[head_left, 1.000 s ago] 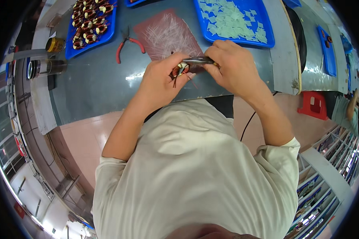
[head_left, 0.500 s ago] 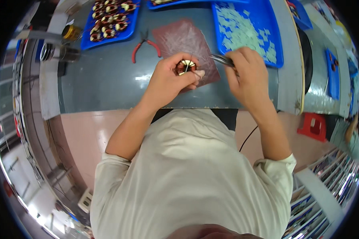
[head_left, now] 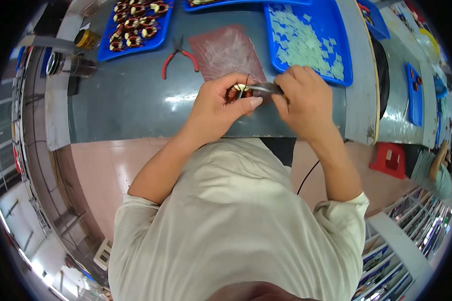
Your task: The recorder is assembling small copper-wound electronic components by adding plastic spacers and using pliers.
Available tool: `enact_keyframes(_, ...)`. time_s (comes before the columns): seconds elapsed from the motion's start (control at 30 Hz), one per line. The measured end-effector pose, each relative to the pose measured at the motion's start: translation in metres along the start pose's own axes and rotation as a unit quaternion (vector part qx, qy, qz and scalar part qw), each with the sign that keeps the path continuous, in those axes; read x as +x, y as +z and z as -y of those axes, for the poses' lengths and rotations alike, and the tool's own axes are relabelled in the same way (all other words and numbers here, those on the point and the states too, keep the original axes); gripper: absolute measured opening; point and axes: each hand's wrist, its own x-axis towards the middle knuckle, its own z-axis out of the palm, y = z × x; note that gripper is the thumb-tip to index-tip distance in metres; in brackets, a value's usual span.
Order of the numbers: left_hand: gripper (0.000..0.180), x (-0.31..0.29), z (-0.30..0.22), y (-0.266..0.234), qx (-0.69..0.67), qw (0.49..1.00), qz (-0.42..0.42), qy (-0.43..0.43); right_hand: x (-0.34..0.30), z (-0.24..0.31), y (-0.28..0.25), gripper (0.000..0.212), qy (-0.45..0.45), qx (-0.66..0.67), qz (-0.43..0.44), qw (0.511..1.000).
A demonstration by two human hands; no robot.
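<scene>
We pinch the copper-wound ring in our left hand, presumably to steady it for the pliers clenched in our right hand.

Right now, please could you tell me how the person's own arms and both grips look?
The left forearm and right forearm are bare below loose, plain, off-white, roughly elbow-length sleeves. The left grip and right grip are ungloved; no watch or bracelet shows.
</scene>
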Motion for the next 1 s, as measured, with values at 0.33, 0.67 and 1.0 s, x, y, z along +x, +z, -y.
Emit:
enact_keyframes(0.33, 0.019, 0.0, 0.012, 0.007, 0.028, 0.998, 0.03, 0.043, 0.005, -0.017, -0.001, 0.016, 0.114, 0.189, 0.109, 0.969)
enact_keyframes(0.67, 0.018, 0.008, 0.011, 0.016, -0.025, 0.999, 0.017, 0.032, 0.004, -0.013, -0.01, 0.018, 0.154, 0.197, 0.096, 0.963)
enact_keyframes(1.0, 0.019, 0.012, 0.018, 0.016, 0.022, 0.999, -0.011, 0.047, -0.004, -0.013, -0.012, 0.018, 0.183, 0.223, 0.07, 0.955)
